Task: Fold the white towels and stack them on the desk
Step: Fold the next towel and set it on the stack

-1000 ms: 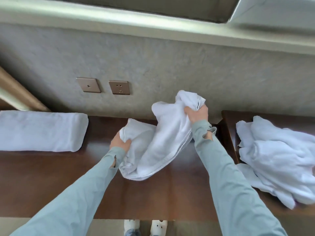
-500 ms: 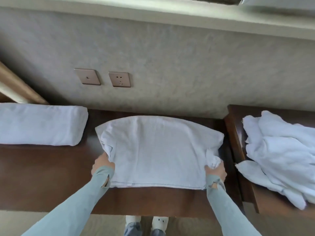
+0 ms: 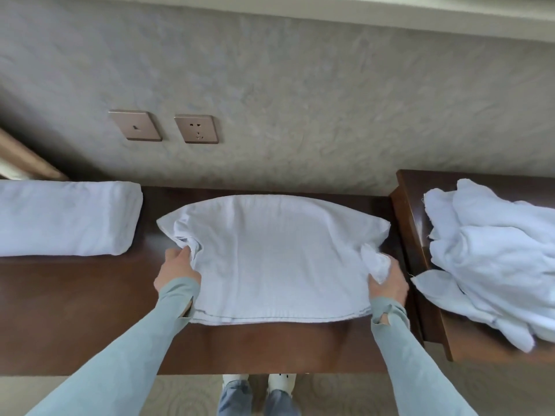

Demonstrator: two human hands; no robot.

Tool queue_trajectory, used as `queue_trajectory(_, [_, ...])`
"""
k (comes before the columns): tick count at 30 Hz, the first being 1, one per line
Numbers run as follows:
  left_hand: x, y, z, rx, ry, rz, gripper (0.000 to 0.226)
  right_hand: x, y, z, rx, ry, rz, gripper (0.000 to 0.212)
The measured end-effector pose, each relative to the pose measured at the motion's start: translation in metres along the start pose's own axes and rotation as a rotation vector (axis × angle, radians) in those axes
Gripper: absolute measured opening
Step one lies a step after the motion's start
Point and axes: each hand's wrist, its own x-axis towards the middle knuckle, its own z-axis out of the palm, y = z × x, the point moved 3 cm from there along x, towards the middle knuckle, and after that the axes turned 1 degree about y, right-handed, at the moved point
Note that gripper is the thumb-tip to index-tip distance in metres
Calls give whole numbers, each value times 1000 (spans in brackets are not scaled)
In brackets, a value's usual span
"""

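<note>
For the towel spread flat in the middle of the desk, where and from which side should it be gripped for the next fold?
Probably at its two short ends, from the near side. The spread towel lies flat with its long edges parallel to the desk front. The left hand and right hand already pinch bunched cloth at either end, so lifting both together should carry one long edge evenly over the other.

White towel [image 3: 276, 259] lay spread flat mid-frame on desk [image 3: 75, 310]; folded one [image 3: 66, 217] at left, crumpled pile [image 3: 495, 253] at right.
</note>
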Motion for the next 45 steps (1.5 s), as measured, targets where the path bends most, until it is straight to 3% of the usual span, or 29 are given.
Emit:
queue_trajectory(3, [7, -24, 2, 49, -14, -148, 46, 3, 33, 1, -198, 92, 100, 76])
queue_trajectory(5, [15, -36, 8, 3, -32, -245, 52, 3, 30, 12, -430, 61, 43, 94])
queue_trajectory(8, [35, -40, 12, -267, -89, -355, 64, -2, -2, 51, -577, -125, -212, 79])
queue_trajectory(11, [54, -29, 14, -429, -80, -356, 73, -19, -39, 106, -560, -337, -426, 69])
queue_trajectory(17, [68, -29, 16, -345, -87, -251, 73, -54, -149, 200, -311, -601, -794, 57])
queue_trajectory(23, [62, -52, 33, -354, -89, -118, 64, -77, -259, 283, -285, -800, -953, 50])
queue_trajectory(27, [64, -57, 35, -335, -90, -136, 63, -81, -288, 324, -467, -868, -1015, 53])
queue_trajectory(31, [61, -61, 36, -349, -101, -205, 66, -88, -296, 331, -593, -736, -1100, 54])
queue_trajectory(34, [55, -69, 34, -328, -129, -291, 45, -95, -299, 323, -715, -674, -1103, 35])
queue_trajectory(36, [52, -74, 29, -276, -142, -275, 39, -95, -307, 313, -529, -617, -1030, 23])
queue_trajectory(39, [53, -84, 13, -288, -45, -240, 40, -88, -325, 298, 93, -490, -793, 14])
queue_trajectory(41, [56, -92, 3, -318, 38, -258, 41, -84, -332, 299, 323, -475, -720, 16])
queue_trajectory(43, [61, -100, 3, -294, 27, -303, 41, -84, -332, 315, 298, -636, -717, 30])
queue_trajectory(45, [62, -110, 13, -224, -77, -350, 50, -90, -321, 333, 121, -852, -731, 50])
